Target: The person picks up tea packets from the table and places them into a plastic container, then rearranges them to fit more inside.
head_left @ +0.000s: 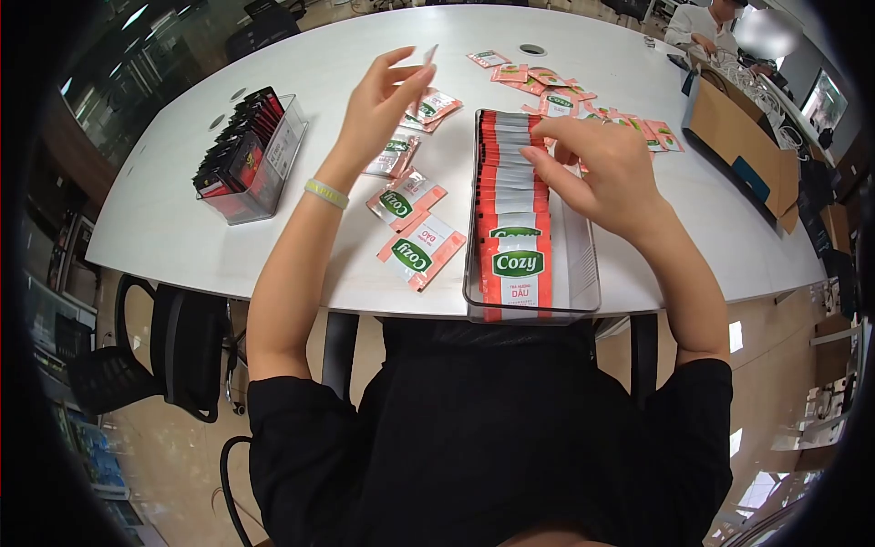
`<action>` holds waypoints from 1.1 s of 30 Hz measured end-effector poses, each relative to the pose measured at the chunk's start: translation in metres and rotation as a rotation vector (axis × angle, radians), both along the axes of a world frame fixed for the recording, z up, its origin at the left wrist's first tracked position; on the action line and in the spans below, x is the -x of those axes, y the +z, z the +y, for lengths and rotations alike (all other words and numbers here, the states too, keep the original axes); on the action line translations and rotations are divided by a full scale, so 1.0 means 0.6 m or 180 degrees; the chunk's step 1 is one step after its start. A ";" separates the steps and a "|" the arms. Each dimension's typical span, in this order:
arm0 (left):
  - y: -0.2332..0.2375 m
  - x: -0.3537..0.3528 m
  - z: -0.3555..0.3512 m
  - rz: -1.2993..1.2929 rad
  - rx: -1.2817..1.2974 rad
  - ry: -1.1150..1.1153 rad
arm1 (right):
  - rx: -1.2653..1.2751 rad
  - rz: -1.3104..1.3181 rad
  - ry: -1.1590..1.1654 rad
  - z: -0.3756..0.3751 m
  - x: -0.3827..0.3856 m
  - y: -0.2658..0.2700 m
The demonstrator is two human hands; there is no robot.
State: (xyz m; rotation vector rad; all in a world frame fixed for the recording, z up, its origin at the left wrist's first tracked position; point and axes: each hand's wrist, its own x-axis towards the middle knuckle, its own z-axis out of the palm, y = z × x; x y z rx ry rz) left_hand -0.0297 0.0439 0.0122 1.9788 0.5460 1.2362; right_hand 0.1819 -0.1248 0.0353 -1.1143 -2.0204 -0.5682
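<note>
My left hand [392, 98] is raised over the table, pinching a tea sachet [429, 55] that shows edge-on. Below it, loose red-and-white Cozy tea sachets [412, 252] lie on the table. A clear plastic box [583, 273] in front of me holds a long row of Cozy sachets [517, 264], standing closely packed at the far end and leaning back nearer me. Above the far part of the row, my right hand [606, 164] is curled, its thumb and index fingertips closed at the upper edges of the tea sachets.
At the left stands another clear box [273, 173] packed with black-and-red packets [239, 150]. More loose sachets [547, 87] are scattered beyond the front box. A cardboard box [740, 150] lies at the right edge of the white table [173, 246]. A person [706, 27] sits at the far right.
</note>
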 end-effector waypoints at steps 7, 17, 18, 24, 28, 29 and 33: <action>0.036 -0.034 -0.089 -0.0149 0.0577 -0.1248 | 0.0003 0.0333 0.0176 -0.006 0.010 0.012; 0.029 -0.049 -0.139 0.0213 0.0462 -0.2132 | 0.0496 0.0688 0.1109 -0.012 -0.018 0.029; 0.029 -0.046 -0.136 0.0212 0.0486 -0.2144 | 0.0516 0.0699 0.1096 -0.018 -0.019 0.033; 0.025 -0.045 -0.099 -0.0136 0.0074 -0.1511 | 0.1934 0.0386 0.1584 -0.054 -0.025 0.074; 0.013 -0.038 -0.066 -0.0257 0.0437 -0.1428 | 0.2948 -0.0049 0.1497 -0.055 -0.008 0.048; 0.008 -0.037 -0.059 -0.0263 0.0574 -0.1332 | 0.2943 -0.0204 0.1492 -0.053 -0.002 0.041; -0.010 -0.038 -0.034 -0.0170 0.0704 -0.1070 | 0.2914 -0.0528 0.1190 -0.066 0.019 0.037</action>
